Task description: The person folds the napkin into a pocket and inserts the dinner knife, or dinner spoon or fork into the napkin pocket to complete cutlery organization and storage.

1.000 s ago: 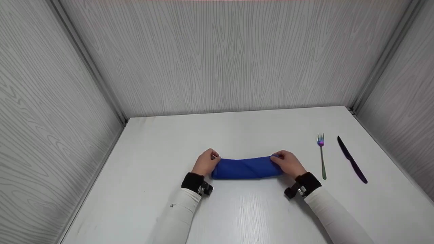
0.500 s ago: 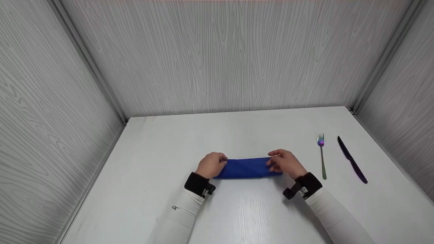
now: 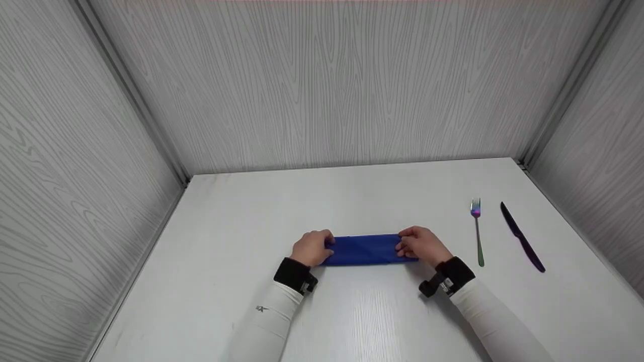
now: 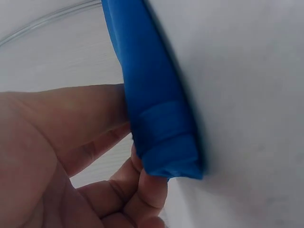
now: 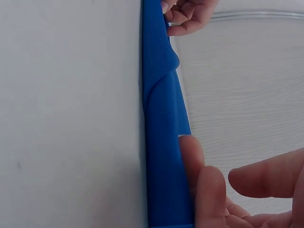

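Observation:
A folded blue cloth (image 3: 363, 250) lies as a long flat strip across the table in the head view. My left hand (image 3: 311, 249) holds its left end. In the left wrist view, the thumb (image 4: 95, 107) lies against the cloth and the other fingers curl at its end. My right hand (image 3: 422, 245) is at the right end. In the right wrist view its fingertips (image 5: 191, 159) touch the cloth, while the thumb (image 5: 261, 178) stands apart from it. A slanting fold edge shows on the cloth there.
To the right lie a rainbow-coloured fork (image 3: 476, 226) and a dark purple knife (image 3: 522, 236), side by side on the white table (image 3: 251, 211). Grey wood-grain panels (image 3: 327, 85) close off the back and both sides.
My right hand has let go of the cloth's far right corner, and its fingers now rest on top. My left hand has shifted slightly right along the strip. The cloth lies straighter.

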### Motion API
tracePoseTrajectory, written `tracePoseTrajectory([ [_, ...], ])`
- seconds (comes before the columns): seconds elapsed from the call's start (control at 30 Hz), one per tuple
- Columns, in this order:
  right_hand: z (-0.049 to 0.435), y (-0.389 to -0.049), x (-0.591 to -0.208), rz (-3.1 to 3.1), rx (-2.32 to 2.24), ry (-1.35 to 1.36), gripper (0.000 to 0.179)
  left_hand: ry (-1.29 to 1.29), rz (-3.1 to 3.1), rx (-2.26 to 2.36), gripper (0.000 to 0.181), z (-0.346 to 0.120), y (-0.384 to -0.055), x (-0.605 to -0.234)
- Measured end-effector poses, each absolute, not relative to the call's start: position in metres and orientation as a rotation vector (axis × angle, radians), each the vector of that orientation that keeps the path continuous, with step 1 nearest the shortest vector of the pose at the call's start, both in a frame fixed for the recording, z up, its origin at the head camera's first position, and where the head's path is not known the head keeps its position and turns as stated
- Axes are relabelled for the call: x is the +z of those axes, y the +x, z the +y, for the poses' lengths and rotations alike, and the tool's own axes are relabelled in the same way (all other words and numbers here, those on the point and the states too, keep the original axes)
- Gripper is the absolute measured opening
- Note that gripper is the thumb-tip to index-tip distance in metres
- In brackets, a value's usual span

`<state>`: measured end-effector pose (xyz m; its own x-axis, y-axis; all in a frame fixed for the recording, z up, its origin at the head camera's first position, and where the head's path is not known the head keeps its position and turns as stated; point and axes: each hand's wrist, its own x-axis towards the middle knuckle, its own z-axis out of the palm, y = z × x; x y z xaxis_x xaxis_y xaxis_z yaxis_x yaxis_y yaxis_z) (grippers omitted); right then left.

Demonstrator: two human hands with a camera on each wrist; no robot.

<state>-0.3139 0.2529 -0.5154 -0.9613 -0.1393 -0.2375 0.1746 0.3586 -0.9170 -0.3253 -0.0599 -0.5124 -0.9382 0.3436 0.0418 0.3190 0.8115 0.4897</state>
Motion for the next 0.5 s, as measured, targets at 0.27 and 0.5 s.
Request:
tracePoseTrajectory([
  [0.27, 0.2485, -0.3144, -0.5174, 2.417, -1.593, 0.046, 0.031, 0.532, 2.957, 0.756, 0.021, -0.0594, -0.3249, -0.5125],
  [0.5, 0.2445, -0.3214, -0.5171, 2.543, -1.501, -0.025, 0.028, 0.511, 2.978, 0.801, 0.02, -0.0556, -0.3232, -0.5158],
])
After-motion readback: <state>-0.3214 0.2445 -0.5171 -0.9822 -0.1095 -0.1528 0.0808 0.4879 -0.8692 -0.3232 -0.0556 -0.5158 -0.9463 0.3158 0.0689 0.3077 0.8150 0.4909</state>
